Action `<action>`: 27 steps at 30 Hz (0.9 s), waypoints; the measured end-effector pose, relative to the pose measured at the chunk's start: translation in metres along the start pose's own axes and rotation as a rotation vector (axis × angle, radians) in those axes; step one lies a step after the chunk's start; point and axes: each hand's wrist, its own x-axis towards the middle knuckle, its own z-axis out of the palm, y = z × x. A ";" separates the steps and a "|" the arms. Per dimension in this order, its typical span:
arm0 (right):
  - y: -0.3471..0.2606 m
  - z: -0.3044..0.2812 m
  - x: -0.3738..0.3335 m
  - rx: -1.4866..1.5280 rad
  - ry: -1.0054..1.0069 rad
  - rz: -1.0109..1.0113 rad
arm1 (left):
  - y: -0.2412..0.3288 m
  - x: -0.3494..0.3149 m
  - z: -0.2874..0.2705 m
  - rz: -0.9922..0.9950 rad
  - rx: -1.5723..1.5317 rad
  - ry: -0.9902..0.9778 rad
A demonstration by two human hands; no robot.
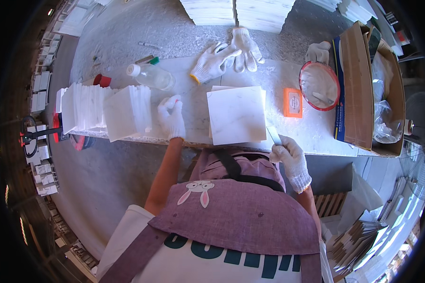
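My left hand (171, 118), in a white knit glove, rests at the table's front edge between the upright row of white tiles (126, 113) and the flat tile stack. Its fingers are curled together, with a small red spot at the tips; what they hold, if anything, I cannot make out. The top square white marble tile (237, 115) of the small stack lies flat in front of me, faintly grey-veined. To its right, my gloved right hand (290, 158) grips a flat, narrow scraper blade (273, 135), its tip pointing up beside the tile's edge.
Behind the left tiles lie a clear plastic bottle (151, 77) and a red cap (102, 80). Spare white gloves (229, 55) lie at the back. Rightward are an orange box (292, 103), a red-rimmed bowl (337, 80) of pale powder and a cardboard box (356, 85).
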 end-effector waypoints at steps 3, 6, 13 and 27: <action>-0.003 0.006 0.003 -0.015 0.030 -0.035 | 0.004 0.006 0.000 0.044 0.089 0.000; -0.002 0.009 0.007 -0.012 0.029 -0.055 | 0.011 0.010 0.002 0.066 0.081 -0.029; -0.003 0.014 0.009 -0.053 0.042 -0.052 | 0.013 0.014 0.006 0.090 0.505 0.032; 0.004 0.008 0.013 0.000 0.066 -0.122 | 0.017 0.011 -0.001 0.128 0.374 -0.033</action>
